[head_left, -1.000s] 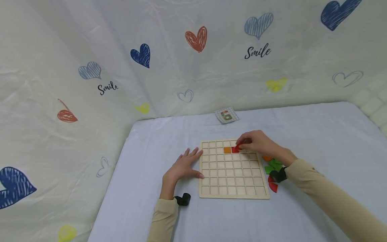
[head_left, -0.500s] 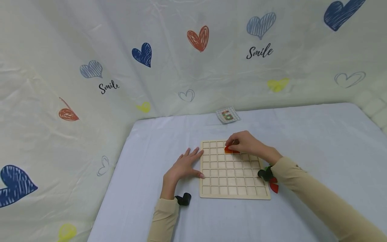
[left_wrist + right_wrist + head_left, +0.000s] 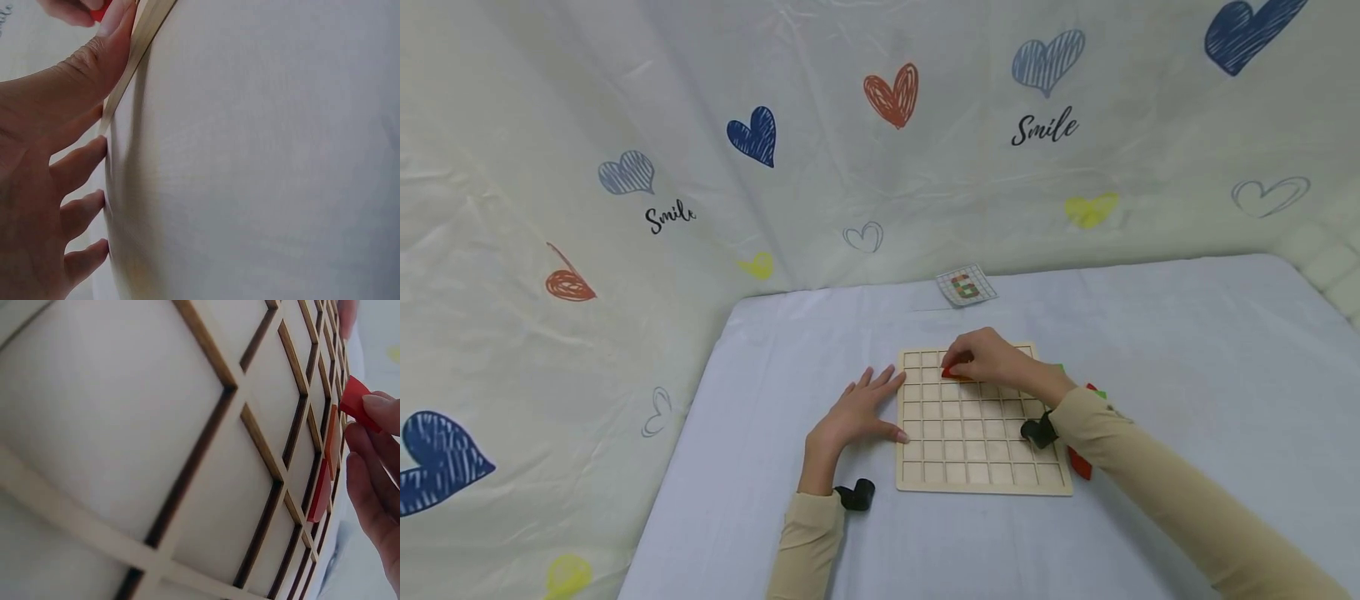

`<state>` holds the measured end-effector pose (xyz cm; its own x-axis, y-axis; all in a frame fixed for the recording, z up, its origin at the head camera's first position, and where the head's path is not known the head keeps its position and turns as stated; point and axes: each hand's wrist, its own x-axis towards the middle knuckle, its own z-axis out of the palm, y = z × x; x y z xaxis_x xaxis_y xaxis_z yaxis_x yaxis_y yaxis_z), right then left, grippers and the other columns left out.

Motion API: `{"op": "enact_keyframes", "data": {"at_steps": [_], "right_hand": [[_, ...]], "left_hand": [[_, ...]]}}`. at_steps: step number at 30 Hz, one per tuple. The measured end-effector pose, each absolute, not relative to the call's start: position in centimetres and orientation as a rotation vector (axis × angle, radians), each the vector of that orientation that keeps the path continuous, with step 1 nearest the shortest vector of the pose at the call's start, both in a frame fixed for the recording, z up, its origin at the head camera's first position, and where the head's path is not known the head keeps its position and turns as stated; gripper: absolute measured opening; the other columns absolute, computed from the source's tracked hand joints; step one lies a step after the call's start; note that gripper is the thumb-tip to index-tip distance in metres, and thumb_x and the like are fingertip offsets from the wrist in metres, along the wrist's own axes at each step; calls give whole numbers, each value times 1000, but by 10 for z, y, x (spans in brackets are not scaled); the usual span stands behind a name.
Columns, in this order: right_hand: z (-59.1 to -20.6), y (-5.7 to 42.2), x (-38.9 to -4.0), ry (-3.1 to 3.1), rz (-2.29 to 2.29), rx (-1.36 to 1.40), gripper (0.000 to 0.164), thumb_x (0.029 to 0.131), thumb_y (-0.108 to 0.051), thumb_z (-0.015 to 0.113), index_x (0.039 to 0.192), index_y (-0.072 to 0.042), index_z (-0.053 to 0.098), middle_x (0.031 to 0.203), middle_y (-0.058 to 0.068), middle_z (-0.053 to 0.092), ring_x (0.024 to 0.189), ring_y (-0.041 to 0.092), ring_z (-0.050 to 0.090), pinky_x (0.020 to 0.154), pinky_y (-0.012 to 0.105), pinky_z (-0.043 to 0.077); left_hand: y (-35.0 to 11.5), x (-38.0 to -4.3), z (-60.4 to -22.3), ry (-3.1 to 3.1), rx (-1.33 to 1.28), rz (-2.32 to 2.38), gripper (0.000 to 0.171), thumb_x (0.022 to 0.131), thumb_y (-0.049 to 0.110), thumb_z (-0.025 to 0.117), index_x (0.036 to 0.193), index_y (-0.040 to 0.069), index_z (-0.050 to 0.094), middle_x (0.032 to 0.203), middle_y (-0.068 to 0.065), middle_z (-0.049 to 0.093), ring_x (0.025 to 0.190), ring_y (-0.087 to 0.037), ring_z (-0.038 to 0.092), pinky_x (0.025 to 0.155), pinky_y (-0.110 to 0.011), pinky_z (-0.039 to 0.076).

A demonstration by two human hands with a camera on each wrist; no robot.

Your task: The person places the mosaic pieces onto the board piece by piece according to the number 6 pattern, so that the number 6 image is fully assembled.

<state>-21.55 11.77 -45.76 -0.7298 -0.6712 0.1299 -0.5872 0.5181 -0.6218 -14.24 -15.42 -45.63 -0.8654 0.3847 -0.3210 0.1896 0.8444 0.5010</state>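
Note:
A pale wooden grid board [image 3: 955, 451] lies on the white-covered table. Spread flat at its left edge, my left hand [image 3: 859, 410] touches the rim with thumb and fingertips. My right hand [image 3: 988, 357] is over the upper rows and pinches a small red piece [image 3: 355, 402] between thumb and finger. In the right wrist view that piece is tilted at the grid, beside an orange tile [image 3: 334, 441]. Beyond the orange tile, a red tile [image 3: 320, 492] sits in the neighbouring cell. In the head view my right hand mostly hides both tiles.
A printed card [image 3: 967, 286] with a small coloured grid pattern lies behind the board. Right of the board are loose red pieces [image 3: 1079, 464] and a bit of green piece [image 3: 1101, 393], partly hidden by my right sleeve [image 3: 1142, 450]. A patterned curtain [image 3: 820, 192] hangs behind the table.
My right hand has moved left along the upper row, carrying the red piece from beside the red tile to the left of the orange tile. My left hand stays at the board's edge.

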Motion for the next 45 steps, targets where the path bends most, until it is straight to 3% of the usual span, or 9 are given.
{"op": "enact_keyframes", "data": {"at_steps": [27, 45], "right_hand": [[-456, 104, -213, 2689, -850, -1172, 10, 89, 4, 73, 90, -1, 82, 83, 7, 67, 75, 21, 66, 67, 32, 59], [-451, 125, -204, 2664, -923, -1105, 10, 90, 3, 72, 96, -1, 78, 92, 9, 73, 81, 19, 67, 71, 32, 58]], "left_hand": [[-155, -142, -457, 2607, 430, 648, 104, 78, 41, 89, 163, 25, 32, 172, 1, 21, 161, -32, 6, 130, -55, 10], [-152, -142, -455, 2612, 413, 638, 105, 77, 40, 90, 163, 25, 33, 172, 1, 21, 161, -31, 6, 130, -55, 10]]}}
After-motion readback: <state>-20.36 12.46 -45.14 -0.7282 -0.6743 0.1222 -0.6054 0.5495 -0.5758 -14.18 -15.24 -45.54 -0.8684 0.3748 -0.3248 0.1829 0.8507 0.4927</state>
